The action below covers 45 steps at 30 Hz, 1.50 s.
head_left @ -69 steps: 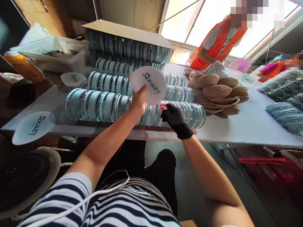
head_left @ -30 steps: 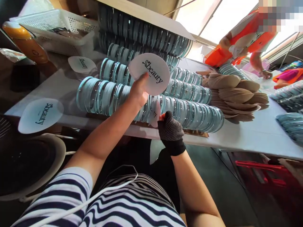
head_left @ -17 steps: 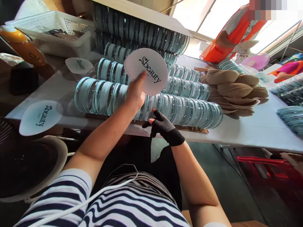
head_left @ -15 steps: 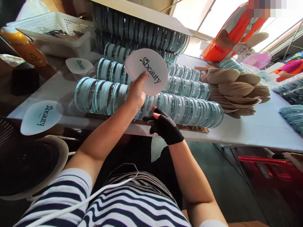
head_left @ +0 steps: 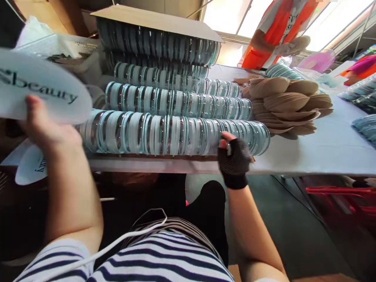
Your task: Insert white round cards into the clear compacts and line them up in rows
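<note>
At the far left, my left hand [head_left: 53, 129] grips a white oval card [head_left: 49, 92] lettered "Sbeauty", its thumb lying on the printed face. Part of the card is out of view. Below it lies another white card [head_left: 31, 166] with similar lettering, partly behind my forearm. My right hand [head_left: 235, 158], in a black fingerless glove, is beside the front row of clear, teal-rimmed round pieces [head_left: 173, 135], near its right end. Its fingers are loosely bent with no held thing visible; whether they touch the row I cannot tell.
More rows of teal-rimmed pieces [head_left: 176, 103] stand behind, some under a cardboard sheet [head_left: 164, 23]. Stacked brown oval cards [head_left: 288, 102] lie to the right on the white table [head_left: 308, 156]. A co-worker in an orange vest [head_left: 267, 47] stands beyond. A red stool [head_left: 337, 192] is at lower right.
My left hand has carried the white card leftward, away from above the rows. My right hand has moved right along the front row. The view has shifted slightly.
</note>
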Each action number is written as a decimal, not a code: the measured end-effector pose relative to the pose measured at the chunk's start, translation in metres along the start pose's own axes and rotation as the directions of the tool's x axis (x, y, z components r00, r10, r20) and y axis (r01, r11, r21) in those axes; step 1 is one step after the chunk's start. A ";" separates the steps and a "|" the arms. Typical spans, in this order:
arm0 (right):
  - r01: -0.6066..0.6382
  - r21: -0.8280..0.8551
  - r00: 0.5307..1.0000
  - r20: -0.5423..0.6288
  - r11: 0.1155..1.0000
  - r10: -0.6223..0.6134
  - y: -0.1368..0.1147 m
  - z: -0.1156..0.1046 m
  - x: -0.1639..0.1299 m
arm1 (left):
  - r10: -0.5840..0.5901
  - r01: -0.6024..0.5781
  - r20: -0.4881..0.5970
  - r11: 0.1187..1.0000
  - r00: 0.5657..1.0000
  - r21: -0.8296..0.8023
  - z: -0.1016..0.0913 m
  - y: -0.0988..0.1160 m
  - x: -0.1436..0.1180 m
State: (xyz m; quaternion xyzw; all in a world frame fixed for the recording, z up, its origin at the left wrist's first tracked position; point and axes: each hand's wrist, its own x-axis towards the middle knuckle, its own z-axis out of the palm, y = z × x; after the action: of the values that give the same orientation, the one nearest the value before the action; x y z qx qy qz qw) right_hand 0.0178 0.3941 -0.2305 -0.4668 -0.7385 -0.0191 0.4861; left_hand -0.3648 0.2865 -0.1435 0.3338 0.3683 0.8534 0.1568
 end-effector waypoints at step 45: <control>-0.028 -0.308 0.951 0.286 0.951 0.120 -0.098 -0.034 -0.041 | -0.550 0.622 0.294 0.720 0.782 -0.308 0.146 -0.100 -0.027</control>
State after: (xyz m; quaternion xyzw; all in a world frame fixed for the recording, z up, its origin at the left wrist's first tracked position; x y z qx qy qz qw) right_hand -0.0243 0.2952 -0.2006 -0.5603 -0.7742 -0.0411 0.2915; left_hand -0.2426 0.4170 -0.1549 0.2378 0.2626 0.7803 0.5154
